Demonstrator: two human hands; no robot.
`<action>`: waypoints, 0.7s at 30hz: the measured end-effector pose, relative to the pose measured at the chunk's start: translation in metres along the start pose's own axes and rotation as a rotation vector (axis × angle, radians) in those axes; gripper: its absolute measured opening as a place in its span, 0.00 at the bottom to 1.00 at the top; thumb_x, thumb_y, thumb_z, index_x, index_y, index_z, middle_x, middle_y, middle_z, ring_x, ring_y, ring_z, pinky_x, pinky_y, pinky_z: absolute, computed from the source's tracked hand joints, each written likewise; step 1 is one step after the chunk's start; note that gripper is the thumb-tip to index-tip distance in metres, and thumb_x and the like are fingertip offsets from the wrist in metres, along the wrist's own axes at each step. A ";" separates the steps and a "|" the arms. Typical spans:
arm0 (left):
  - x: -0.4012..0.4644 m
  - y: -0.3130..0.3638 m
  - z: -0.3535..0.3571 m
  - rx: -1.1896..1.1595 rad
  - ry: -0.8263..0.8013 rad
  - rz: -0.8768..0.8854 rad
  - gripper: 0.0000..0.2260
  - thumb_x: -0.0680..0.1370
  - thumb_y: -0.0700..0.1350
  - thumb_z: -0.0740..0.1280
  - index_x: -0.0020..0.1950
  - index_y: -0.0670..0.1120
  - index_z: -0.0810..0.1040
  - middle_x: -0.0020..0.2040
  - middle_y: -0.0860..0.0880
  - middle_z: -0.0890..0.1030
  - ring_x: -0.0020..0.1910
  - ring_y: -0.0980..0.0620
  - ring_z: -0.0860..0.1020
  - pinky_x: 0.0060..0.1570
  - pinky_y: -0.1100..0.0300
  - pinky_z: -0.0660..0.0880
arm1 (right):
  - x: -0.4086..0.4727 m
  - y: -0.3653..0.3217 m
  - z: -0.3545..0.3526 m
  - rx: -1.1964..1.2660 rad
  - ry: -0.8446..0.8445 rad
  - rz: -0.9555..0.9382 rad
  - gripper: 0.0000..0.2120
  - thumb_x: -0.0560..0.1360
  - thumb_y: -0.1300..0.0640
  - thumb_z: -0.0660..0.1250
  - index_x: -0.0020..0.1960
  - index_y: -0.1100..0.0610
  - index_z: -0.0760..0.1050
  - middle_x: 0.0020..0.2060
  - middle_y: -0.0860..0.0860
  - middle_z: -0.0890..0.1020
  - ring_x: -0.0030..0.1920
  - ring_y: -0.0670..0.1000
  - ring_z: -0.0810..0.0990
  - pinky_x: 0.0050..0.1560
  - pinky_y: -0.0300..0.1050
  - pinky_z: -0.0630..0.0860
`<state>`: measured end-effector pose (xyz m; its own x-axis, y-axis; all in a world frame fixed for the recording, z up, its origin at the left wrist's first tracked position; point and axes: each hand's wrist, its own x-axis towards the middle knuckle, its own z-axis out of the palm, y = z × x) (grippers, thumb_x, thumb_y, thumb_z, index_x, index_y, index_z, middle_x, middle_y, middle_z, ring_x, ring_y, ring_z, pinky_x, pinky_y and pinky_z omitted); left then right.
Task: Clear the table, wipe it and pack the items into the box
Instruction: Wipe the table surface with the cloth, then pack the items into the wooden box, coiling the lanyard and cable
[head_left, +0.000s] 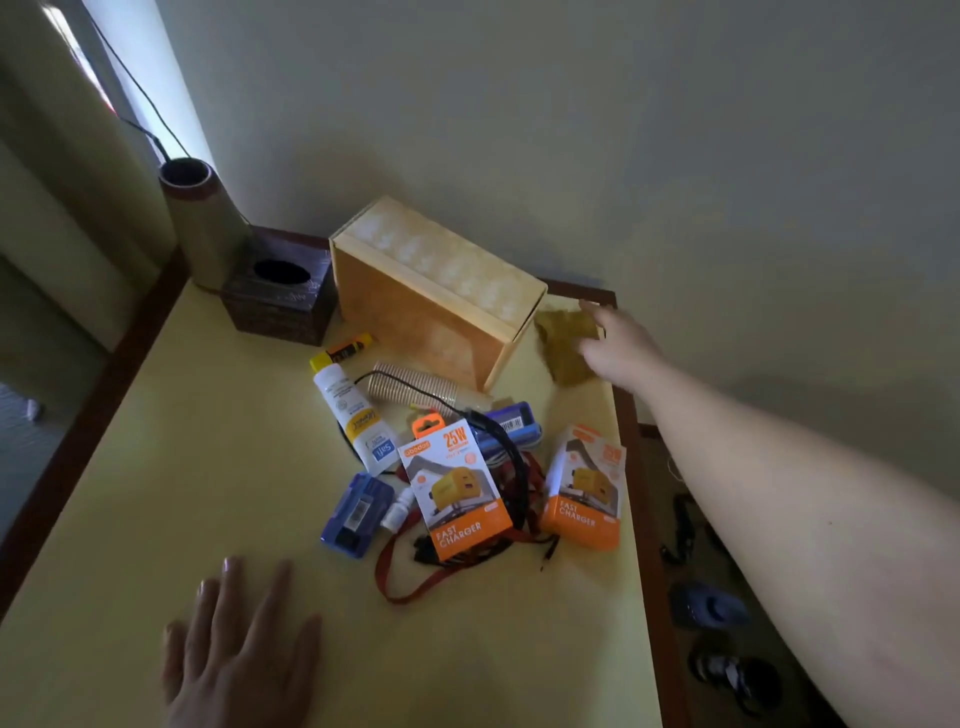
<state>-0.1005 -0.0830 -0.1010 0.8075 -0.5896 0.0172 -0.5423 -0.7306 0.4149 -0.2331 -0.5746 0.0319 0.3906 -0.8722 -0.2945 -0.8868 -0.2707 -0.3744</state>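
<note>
A yellow table (208, 467) carries an orange box (415, 306) lying on its side near the back wall. In front of it lies a heap: two orange fast-charger packs (456, 488) (584, 493), a white tube (353, 415), a yellow glue stick (343, 351), a spiral hair comb (415, 387), blue cases (356, 512) (506, 421), a small white bottle (397, 512) and red and black cables (410, 577). My right hand (618, 345) reaches to the back right corner and touches a crumpled yellow cloth (563, 343). My left hand (239, 644) rests flat on the table's front.
A dark wooden tissue box (280, 301) and a tall cylinder (200, 218) stand at the table's back left. The table has a dark wood rim (631, 415). Sandals and dark objects (727, 675) lie on the floor to the right.
</note>
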 end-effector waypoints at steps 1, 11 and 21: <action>0.001 0.000 -0.001 0.001 0.015 0.008 0.34 0.74 0.68 0.60 0.78 0.59 0.73 0.84 0.49 0.62 0.81 0.41 0.65 0.78 0.38 0.57 | -0.004 0.002 0.003 0.066 0.056 0.030 0.30 0.78 0.48 0.64 0.80 0.42 0.66 0.77 0.53 0.70 0.72 0.58 0.74 0.66 0.53 0.76; 0.018 0.021 -0.034 -0.087 -0.108 -0.159 0.34 0.67 0.71 0.64 0.70 0.60 0.81 0.77 0.46 0.74 0.74 0.37 0.71 0.74 0.41 0.61 | -0.103 0.007 0.044 0.283 0.096 0.196 0.10 0.81 0.57 0.63 0.57 0.45 0.78 0.53 0.43 0.82 0.44 0.42 0.80 0.36 0.40 0.74; 0.252 0.139 -0.097 -0.337 0.087 0.206 0.23 0.73 0.47 0.75 0.67 0.53 0.72 0.55 0.49 0.78 0.55 0.45 0.74 0.59 0.51 0.70 | -0.092 -0.069 0.045 0.574 -0.039 0.144 0.48 0.75 0.41 0.75 0.83 0.41 0.48 0.82 0.50 0.61 0.79 0.58 0.66 0.71 0.61 0.71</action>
<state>0.0499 -0.2992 0.0487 0.7145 -0.6699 0.2019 -0.5999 -0.4380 0.6695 -0.1967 -0.4575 0.0456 0.2947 -0.8654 -0.4051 -0.6604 0.1219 -0.7409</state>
